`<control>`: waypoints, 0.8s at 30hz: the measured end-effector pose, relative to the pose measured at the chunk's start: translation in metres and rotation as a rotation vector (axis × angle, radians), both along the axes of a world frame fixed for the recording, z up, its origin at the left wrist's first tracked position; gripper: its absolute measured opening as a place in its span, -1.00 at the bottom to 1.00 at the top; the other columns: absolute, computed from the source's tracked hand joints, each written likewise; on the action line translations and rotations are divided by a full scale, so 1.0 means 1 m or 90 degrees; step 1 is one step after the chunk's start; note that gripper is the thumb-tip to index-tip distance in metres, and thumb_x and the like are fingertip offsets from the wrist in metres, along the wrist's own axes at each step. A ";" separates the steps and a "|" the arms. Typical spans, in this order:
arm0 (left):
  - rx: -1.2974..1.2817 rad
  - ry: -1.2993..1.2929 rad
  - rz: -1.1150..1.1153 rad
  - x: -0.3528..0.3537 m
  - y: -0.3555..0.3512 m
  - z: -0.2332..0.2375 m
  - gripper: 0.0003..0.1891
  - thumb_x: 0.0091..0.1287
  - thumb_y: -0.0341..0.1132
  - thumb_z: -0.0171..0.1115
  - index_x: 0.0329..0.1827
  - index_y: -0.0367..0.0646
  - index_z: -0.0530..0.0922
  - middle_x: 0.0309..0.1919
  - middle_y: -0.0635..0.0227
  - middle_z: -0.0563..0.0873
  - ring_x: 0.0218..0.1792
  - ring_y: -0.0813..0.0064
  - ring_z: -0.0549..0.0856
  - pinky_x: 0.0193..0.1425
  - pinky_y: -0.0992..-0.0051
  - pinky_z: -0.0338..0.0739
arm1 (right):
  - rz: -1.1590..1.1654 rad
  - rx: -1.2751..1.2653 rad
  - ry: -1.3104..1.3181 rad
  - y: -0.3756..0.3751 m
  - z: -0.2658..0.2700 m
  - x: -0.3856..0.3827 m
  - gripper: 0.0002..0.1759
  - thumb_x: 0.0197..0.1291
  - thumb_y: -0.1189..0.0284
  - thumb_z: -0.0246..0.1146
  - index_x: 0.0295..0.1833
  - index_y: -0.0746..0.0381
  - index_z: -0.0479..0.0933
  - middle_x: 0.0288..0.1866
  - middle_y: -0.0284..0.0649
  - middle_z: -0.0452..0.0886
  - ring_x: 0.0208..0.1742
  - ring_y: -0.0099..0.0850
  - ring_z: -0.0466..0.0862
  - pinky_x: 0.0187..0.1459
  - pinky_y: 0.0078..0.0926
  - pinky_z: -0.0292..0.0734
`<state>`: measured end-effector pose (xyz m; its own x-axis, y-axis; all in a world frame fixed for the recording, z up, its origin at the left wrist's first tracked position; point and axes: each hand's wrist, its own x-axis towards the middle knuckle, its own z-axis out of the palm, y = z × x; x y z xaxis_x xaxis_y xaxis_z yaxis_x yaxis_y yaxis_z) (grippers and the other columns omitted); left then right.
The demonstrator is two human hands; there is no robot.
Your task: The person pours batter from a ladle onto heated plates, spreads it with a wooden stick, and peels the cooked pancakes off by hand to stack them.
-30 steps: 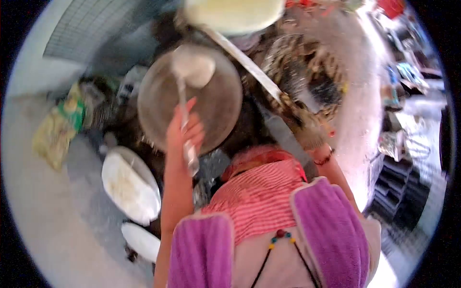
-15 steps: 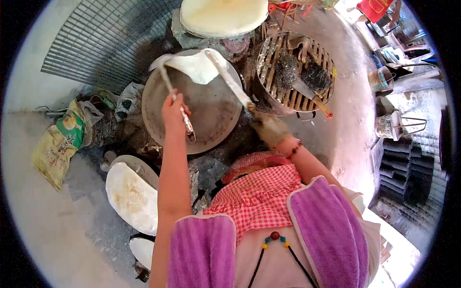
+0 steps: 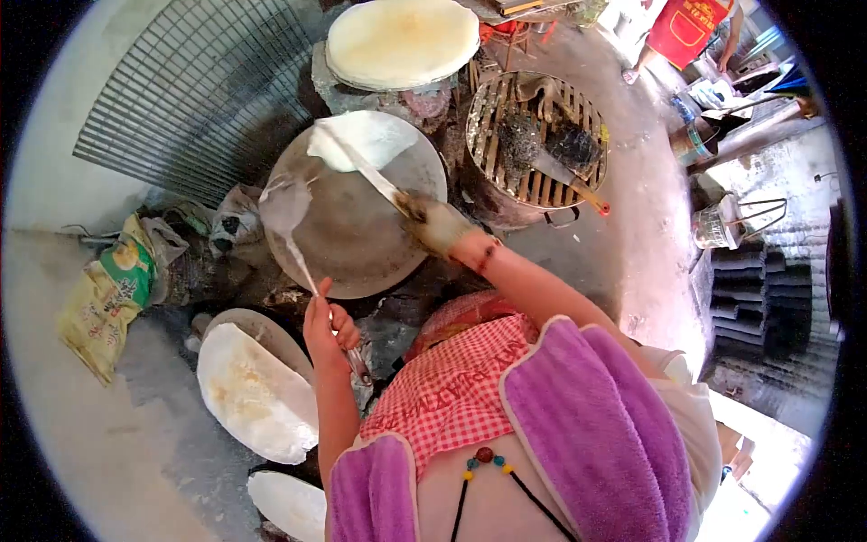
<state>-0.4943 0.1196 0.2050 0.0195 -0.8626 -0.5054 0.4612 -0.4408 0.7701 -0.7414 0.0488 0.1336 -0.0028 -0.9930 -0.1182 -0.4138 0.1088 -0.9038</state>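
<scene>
My left hand grips the thin handle of a long-handled ladle. The ladle's pale head is blurred over the left rim of a round griddle. In a worn work glove, my right hand holds a long flat wooden scraper, its far end lying across white batter. That batter covers the back part of the griddle, while the front surface shows bare and grey.
Behind the griddle stands a stack of round white sheets. A slatted pot top carries a brush at right. Folded white sheets lie front left, near a yellow-green sack. A person in a red apron is far right.
The ladle has swung from the back of the griddle to its left rim as my left hand drew nearer me. My right hand moved left with the scraper, and the batter lies wider.
</scene>
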 end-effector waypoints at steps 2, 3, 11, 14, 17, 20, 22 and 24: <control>0.031 -0.089 0.042 0.023 0.011 -0.020 -0.62 0.49 -0.08 -0.10 0.27 0.02 0.41 -0.73 0.54 0.28 -0.84 0.70 0.19 -0.83 0.59 0.03 | 0.058 0.005 -0.002 -0.019 0.008 -0.010 -0.48 0.23 0.21 0.21 0.29 0.09 0.42 0.09 -0.03 0.60 0.11 -0.13 0.60 0.13 -0.37 0.46; 0.027 -0.077 0.064 0.032 0.025 -0.005 -0.57 0.44 -0.21 -0.11 0.34 -0.07 0.29 -0.76 0.56 0.22 -0.84 0.72 0.17 -0.84 0.59 0.07 | 0.080 0.006 0.012 -0.023 0.014 -0.020 -0.48 0.21 0.21 0.22 0.28 0.11 0.42 0.07 -0.02 0.61 0.09 -0.13 0.61 0.11 -0.35 0.47; -0.014 -0.219 0.185 0.060 0.082 0.003 -0.52 0.53 -0.08 -0.10 0.37 -0.16 0.26 -0.70 0.58 0.16 -0.80 0.77 0.11 -0.81 0.67 0.00 | 0.032 -0.042 0.096 -0.018 -0.038 0.025 -0.55 0.16 0.28 0.29 0.17 0.13 0.52 -0.02 -0.08 0.65 -0.04 -0.25 0.66 0.03 -0.35 0.53; -0.010 -0.246 0.232 0.044 0.083 0.007 -0.54 0.53 -0.09 -0.10 0.37 -0.14 0.28 -0.68 0.58 0.15 -0.78 0.76 0.09 -0.78 0.66 -0.03 | 0.035 0.034 0.121 -0.023 0.014 0.009 -0.56 0.14 0.27 0.32 0.15 0.11 0.53 -0.04 -0.12 0.66 -0.06 -0.25 0.66 0.05 -0.39 0.51; -0.103 -0.265 0.299 0.049 0.092 0.018 -0.56 0.52 -0.07 -0.08 0.34 -0.11 0.32 -0.69 0.57 0.17 -0.77 0.75 0.08 -0.77 0.66 -0.01 | -0.019 0.061 -0.158 -0.005 0.022 -0.029 -0.51 0.13 0.27 0.33 0.20 0.08 0.52 0.05 -0.19 0.64 -0.01 -0.31 0.64 0.09 -0.41 0.50; -0.127 -0.292 0.297 0.036 0.084 0.020 -0.56 0.50 -0.05 -0.06 0.32 -0.09 0.35 -0.66 0.58 0.22 -0.78 0.76 0.08 -0.77 0.66 0.02 | 0.031 -0.062 -0.003 -0.011 -0.019 -0.022 -0.50 0.12 0.28 0.34 0.20 0.13 0.52 0.14 -0.22 0.60 0.08 -0.35 0.60 0.15 -0.43 0.46; -0.109 -0.308 0.288 0.039 0.084 0.017 -0.59 0.52 -0.15 -0.12 0.34 -0.10 0.32 -0.65 0.56 0.20 -0.74 0.76 0.08 -0.74 0.68 -0.01 | 0.008 -0.136 0.091 -0.044 -0.067 0.019 -0.56 0.05 0.26 0.37 0.06 0.19 0.60 0.13 -0.13 0.59 0.09 -0.23 0.60 0.12 -0.36 0.48; -0.177 -0.298 0.307 0.038 0.089 0.025 -0.59 0.48 -0.15 -0.07 0.29 -0.15 0.34 -0.64 0.57 0.22 -0.72 0.75 0.16 -0.74 0.71 0.03 | 0.177 -0.071 0.298 -0.044 -0.033 0.009 -0.56 0.05 0.33 0.33 0.07 0.22 0.58 0.01 -0.04 0.64 -0.01 -0.20 0.64 0.03 -0.33 0.53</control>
